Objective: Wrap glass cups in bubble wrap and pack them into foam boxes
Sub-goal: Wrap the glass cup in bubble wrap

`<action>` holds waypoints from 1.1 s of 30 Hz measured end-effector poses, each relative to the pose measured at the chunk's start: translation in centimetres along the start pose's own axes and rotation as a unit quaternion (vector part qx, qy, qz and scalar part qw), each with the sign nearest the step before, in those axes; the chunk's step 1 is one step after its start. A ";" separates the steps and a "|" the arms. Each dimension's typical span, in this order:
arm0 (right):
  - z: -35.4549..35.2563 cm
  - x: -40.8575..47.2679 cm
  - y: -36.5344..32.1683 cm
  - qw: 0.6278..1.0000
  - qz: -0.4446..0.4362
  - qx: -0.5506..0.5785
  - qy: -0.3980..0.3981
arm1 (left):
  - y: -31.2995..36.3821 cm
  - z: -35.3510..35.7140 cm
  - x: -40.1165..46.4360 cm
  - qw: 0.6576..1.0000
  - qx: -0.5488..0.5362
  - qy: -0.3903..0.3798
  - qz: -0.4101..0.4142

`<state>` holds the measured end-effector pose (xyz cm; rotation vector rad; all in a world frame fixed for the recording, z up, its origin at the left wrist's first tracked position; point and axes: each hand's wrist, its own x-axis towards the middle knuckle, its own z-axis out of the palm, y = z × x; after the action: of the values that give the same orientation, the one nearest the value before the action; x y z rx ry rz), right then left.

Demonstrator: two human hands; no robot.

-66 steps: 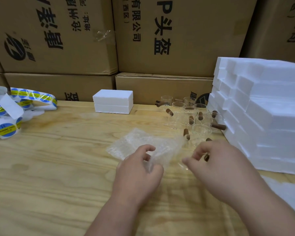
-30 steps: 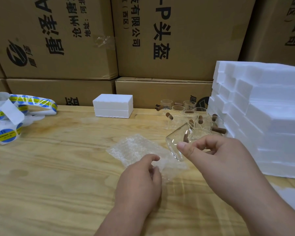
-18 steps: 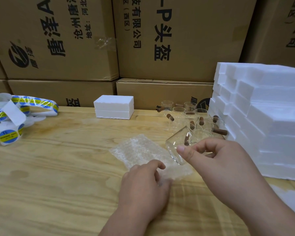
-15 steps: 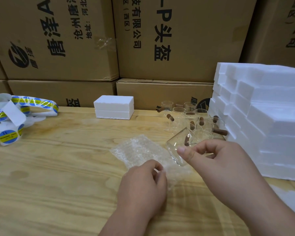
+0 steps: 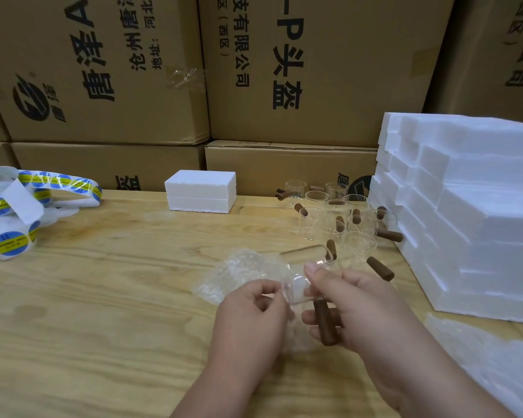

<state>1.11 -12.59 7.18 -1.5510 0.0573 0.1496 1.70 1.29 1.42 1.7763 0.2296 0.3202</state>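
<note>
My right hand (image 5: 363, 309) holds a clear glass cup (image 5: 298, 286) tipped on its side, and its brown wooden handle (image 5: 323, 322) points down towards me. The cup lies over a sheet of bubble wrap (image 5: 239, 274) on the wooden table (image 5: 103, 297). My left hand (image 5: 251, 315) pinches the near edge of that sheet just left of the cup. Several more glass cups with wooden handles (image 5: 335, 218) stand behind. One closed white foam box (image 5: 200, 190) sits at the back of the table.
A tall stack of white foam boxes (image 5: 471, 206) fills the right side. A loose roll of blue and yellow stickers (image 5: 18, 206) lies at the far left. Large cardboard cartons (image 5: 284, 70) wall off the back. More bubble wrap (image 5: 489, 357) lies at the lower right.
My right hand has brought the cup down and to the left onto the bubble wrap, turning it so the handle points towards me. My left hand stays at the sheet's near edge.
</note>
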 end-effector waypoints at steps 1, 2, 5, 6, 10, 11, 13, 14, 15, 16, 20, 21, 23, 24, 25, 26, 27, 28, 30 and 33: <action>0.0 0.1 0.3 1.000 -0.005 -0.024 0.005 | 0.1 -0.1 0.2 0.999 -0.042 0.012 -0.017; 0.0 0.1 0.5 0.999 -0.010 -0.048 0.010 | 0.1 -0.3 0.4 0.996 -0.080 0.027 -0.030; -0.2 0.3 0.9 0.991 -0.038 -0.123 0.029 | -0.1 -0.4 0.8 0.982 -0.169 0.059 -0.060; -0.3 0.3 1.0 0.985 -0.052 -0.163 0.033 | -0.3 -0.4 0.9 0.978 -0.186 0.069 -0.061; -0.5 0.2 1.6 0.932 -0.085 -0.353 0.017 | -0.9 -0.2 0.9 0.985 -0.142 0.100 0.006; -0.5 0.2 1.8 0.925 -0.084 -0.371 0.016 | -0.9 -0.2 0.8 0.987 -0.120 0.096 0.041; -0.6 0.4 2.0 0.924 -0.086 -0.373 0.018 | -0.8 0.0 0.4 0.989 -0.070 0.075 0.109; -0.7 0.4 2.0 0.930 -0.086 -0.358 0.021 | -0.7 0.1 0.2 0.987 -0.043 0.066 0.141; -0.9 0.6 1.9 0.936 -0.085 -0.340 0.025 | -0.7 0.3 0.0 0.983 -0.018 0.062 0.171; -1.1 0.8 1.9 0.943 -0.082 -0.322 0.027 | -0.6 0.4 -0.2 0.979 0.004 0.061 0.196; -1.4 1.2 1.7 0.984 -0.050 -0.162 0.050 | -0.3 0.7 -0.5 0.957 0.052 0.053 0.280; -1.4 1.3 1.7 0.992 -0.037 -0.106 0.062 | -0.3 0.8 -0.6 0.952 0.058 0.045 0.297; -1.0 1.4 1.6 0.997 -0.018 -0.017 0.080 | -0.3 0.8 -0.8 0.945 0.059 0.021 0.321; -0.8 1.4 1.6 0.996 -0.012 0.012 0.087 | -0.3 0.9 -0.8 0.943 0.054 0.008 0.327; -0.6 1.4 1.5 0.995 -0.007 0.037 0.093 | -0.4 0.9 -0.9 0.942 0.049 -0.001 0.333; -0.3 1.3 1.4 0.994 -0.005 0.058 0.095 | -0.3 0.9 -0.9 0.938 0.048 -0.003 0.343; -0.1 1.3 1.4 0.994 -0.009 0.070 0.089 | -0.3 1.0 -0.9 0.934 0.050 0.001 0.352; 0.0 1.1 1.4 0.995 -0.017 0.068 0.075 | -0.2 0.9 -1.0 0.931 0.054 0.009 0.361; -0.2 1.0 1.5 0.998 -0.053 0.011 0.042 | 0.0 0.9 -1.0 0.920 0.060 0.034 0.385; -0.9 1.0 1.8 0.989 -0.079 -0.120 0.024 | 0.2 1.2 -1.1 0.905 0.065 0.058 0.416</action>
<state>1.89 -13.45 5.26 -1.7918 -0.0477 -0.0067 1.07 -0.24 1.27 1.9120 -0.4623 1.0403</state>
